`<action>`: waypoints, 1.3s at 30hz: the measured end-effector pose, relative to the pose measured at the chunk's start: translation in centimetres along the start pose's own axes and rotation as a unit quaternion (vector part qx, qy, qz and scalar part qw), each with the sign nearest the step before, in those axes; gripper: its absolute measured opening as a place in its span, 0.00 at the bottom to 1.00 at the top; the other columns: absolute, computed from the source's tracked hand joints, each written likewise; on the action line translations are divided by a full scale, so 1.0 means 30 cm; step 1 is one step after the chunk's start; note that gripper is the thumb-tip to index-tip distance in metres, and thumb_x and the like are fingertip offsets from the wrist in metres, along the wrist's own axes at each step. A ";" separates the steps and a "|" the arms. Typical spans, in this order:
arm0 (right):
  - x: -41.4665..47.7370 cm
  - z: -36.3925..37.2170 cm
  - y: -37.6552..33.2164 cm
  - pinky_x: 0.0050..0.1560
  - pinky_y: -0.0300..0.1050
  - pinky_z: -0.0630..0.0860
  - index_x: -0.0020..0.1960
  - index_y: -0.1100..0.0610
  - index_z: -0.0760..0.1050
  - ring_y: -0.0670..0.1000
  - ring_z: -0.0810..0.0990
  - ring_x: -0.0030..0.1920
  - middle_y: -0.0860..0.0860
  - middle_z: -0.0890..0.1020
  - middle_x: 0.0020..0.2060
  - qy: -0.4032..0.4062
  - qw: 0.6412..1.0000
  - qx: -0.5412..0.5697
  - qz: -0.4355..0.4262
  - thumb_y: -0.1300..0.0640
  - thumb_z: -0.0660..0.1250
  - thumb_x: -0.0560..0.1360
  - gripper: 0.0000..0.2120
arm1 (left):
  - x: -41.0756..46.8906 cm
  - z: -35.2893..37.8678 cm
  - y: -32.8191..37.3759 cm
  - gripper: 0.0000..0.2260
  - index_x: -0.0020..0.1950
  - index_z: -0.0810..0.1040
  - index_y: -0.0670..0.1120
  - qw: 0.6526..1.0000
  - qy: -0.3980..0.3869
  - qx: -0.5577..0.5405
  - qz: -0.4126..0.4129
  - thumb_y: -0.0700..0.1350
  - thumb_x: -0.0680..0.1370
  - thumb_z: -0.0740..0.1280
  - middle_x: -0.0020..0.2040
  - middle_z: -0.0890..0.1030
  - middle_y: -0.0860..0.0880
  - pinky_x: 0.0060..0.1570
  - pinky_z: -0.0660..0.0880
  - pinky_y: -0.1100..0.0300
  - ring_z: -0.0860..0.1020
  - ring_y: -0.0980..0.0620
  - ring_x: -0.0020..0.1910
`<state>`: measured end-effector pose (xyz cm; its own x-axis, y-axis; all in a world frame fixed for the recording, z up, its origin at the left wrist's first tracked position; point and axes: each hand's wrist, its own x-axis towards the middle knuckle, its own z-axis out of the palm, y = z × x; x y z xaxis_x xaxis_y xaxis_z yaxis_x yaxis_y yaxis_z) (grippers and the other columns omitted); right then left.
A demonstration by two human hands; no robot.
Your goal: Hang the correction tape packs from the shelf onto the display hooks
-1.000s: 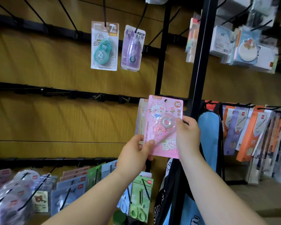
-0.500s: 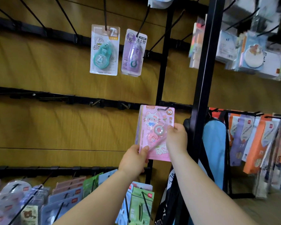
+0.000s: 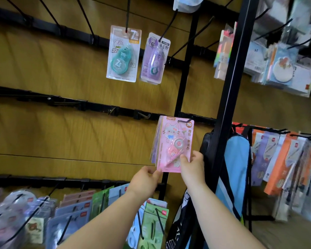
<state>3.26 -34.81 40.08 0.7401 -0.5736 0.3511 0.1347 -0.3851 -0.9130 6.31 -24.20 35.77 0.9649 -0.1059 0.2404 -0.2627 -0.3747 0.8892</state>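
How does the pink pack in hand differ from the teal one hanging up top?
The teal pack hangs untouched from a top-row hook; the pink pack is a row lower, its bottom edge held by the left hand and right hand. The teal pack hangs alone; the pink pack fronts a stack. Both hold tape dispensers.

The wall (image 3: 61, 133) is brown wood with thin lines across it. Long black rails (image 3: 34, 99) run along the wall, one above another. A thin black post (image 3: 183, 83) stands up against the wall. A thick black pole (image 3: 229, 87) stands in front on the right. Low on the right is a tan floor (image 3: 285, 234). The light is soft and a bit dim.
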 end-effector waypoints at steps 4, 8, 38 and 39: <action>-0.038 -0.039 -0.017 0.66 0.48 0.66 0.74 0.56 0.51 0.56 0.64 0.71 0.55 0.58 0.74 -0.027 1.000 -0.003 -0.013 0.57 0.60 0.77 0.29 | -0.037 -0.046 -0.003 0.12 0.51 0.73 0.42 1.000 0.019 0.001 0.017 0.51 0.78 0.59 0.34 0.75 0.51 0.33 0.67 0.60 0.74 0.50 0.37; -0.111 -0.036 0.022 0.66 0.47 0.65 0.72 0.57 0.57 0.56 0.65 0.70 0.56 0.62 0.72 -0.018 0.999 -0.030 -0.025 0.59 0.60 0.77 0.26 | -0.139 -0.089 -0.061 0.06 0.41 0.73 0.45 0.996 0.022 -0.078 0.036 0.44 0.78 0.61 0.33 0.75 0.51 0.36 0.71 0.61 0.72 0.53 0.32; -0.591 0.427 1.335 0.26 0.33 0.60 0.30 0.54 0.64 0.45 0.65 0.28 0.50 0.68 0.28 -0.321 0.830 -0.255 0.378 0.61 0.61 0.77 0.17 | -0.547 0.190 -1.405 0.14 0.63 0.72 0.49 0.925 -0.185 0.114 -0.312 0.49 0.80 0.56 0.61 0.76 0.46 0.57 0.69 0.61 0.75 0.47 0.59; -0.588 0.424 1.361 0.28 0.33 0.62 0.31 0.54 0.66 0.45 0.67 0.30 0.50 0.70 0.30 -0.316 0.824 -0.256 0.394 0.60 0.62 0.76 0.15 | -0.540 0.211 -1.429 0.18 0.69 0.66 0.48 0.922 -0.209 0.148 -0.289 0.50 0.80 0.54 0.69 0.69 0.46 0.63 0.66 0.60 0.70 0.48 0.66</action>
<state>4.07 -31.23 -6.04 0.6824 -0.3623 -0.6349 -0.7276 -0.4200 -0.5424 1.90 -12.25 -8.70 0.8744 -0.1329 -0.4667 0.2458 -0.7080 0.6621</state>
